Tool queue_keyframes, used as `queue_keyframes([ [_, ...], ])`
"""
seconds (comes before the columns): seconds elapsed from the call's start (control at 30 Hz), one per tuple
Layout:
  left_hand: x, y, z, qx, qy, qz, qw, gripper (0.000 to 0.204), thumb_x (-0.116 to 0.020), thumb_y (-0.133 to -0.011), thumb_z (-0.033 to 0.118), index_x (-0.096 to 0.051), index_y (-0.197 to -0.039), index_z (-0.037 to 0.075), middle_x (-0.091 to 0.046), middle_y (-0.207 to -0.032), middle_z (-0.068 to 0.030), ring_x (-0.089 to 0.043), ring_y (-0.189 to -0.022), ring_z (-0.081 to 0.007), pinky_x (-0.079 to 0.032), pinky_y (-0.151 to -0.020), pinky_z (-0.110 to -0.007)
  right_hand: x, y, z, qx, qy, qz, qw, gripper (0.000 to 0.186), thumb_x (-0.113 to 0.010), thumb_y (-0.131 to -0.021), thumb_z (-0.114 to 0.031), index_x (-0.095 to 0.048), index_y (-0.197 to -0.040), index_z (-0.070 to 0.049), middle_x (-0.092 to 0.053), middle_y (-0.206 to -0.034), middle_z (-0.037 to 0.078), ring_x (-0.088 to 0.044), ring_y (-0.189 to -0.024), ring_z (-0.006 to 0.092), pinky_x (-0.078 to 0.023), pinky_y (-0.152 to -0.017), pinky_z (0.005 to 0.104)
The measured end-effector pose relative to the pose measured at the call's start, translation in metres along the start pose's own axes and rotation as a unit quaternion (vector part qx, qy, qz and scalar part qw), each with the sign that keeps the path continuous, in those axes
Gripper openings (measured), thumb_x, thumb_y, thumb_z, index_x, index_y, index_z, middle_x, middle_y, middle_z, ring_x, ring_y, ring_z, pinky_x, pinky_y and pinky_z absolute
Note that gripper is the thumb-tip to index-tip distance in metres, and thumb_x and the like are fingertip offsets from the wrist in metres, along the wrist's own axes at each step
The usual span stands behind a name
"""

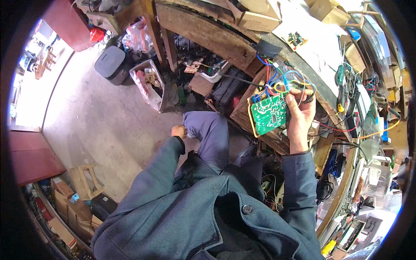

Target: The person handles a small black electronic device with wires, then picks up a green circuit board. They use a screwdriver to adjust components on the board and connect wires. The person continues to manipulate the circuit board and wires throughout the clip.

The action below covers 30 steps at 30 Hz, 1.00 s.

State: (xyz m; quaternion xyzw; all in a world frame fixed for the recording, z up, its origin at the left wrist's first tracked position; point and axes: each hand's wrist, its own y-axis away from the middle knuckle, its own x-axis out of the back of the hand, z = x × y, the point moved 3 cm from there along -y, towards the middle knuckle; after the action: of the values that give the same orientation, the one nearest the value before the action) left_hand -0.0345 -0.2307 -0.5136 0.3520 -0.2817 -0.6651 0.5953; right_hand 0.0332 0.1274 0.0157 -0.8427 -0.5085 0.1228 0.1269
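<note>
Head view: a green circuit board [268, 115] was gripped by its right edge in the right hand [300, 113], near the workbench [318, 56], below coloured wires [285, 82]; well apart, the left hand [179, 131] was curled beside the knee [206, 123], its contents hidden.

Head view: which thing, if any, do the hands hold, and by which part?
The right hand holds a green circuit board by its right edge, beside the coloured wires; the left hand shows nothing held.
</note>
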Motion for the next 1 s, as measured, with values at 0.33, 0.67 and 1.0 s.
queue_keyframes([
  [0.33, -0.091, -0.032, 0.052, -0.056, -0.035, -0.054, 0.996, 0.026, -0.057, -0.1, 0.024, -0.069, -0.121, 0.013, -0.072, -0.095, -0.0036, -0.067, -0.079, -0.0214, -0.053, -0.065, -0.04, -0.072, -0.044, 0.014, -0.037, -0.046, -0.108, 0.992, 0.037, -0.071, -0.095, 0.009, -0.04, -0.104, -0.01, -0.072, -0.111, 0.017, -0.069, -0.1, 0.018, -0.056, -0.091, 0.0312],
  [0.67, -0.122, -0.074, 0.067, -0.086, 0.016, -0.093, 0.992, 0.034, -0.065, -0.097, 0.018, -0.07, -0.127, 0.002, -0.072, -0.091, -0.0041, -0.068, -0.082, -0.0154, -0.055, -0.069, -0.03, -0.097, -0.067, 0.054, 0.008, 0.314, -0.094, 0.945, 0.036, -0.082, -0.09, -0.009, -0.047, -0.097, -0.005, -0.072, -0.086, 0.01, -0.063, -0.073, 0.0179, -0.052, -0.07, 0.0319],
  [1.0, -0.123, -0.181, 0.032, -0.149, -0.131, 0.036, 0.979, 0.053, -0.068, -0.091, 0.033, -0.066, -0.129, -0.004, -0.075, -0.117, -0.0208, -0.072, -0.111, -0.0313, -0.055, -0.097, -0.039, -0.104, -0.063, 0.049, -0.117, 0.491, -0.084, 0.859, 0.037, -0.083, -0.087, 0.001, -0.049, -0.1, -0.004, -0.071, -0.092, 0.008, -0.068, -0.088, 0.0129, -0.053, -0.075, 0.0262],
])
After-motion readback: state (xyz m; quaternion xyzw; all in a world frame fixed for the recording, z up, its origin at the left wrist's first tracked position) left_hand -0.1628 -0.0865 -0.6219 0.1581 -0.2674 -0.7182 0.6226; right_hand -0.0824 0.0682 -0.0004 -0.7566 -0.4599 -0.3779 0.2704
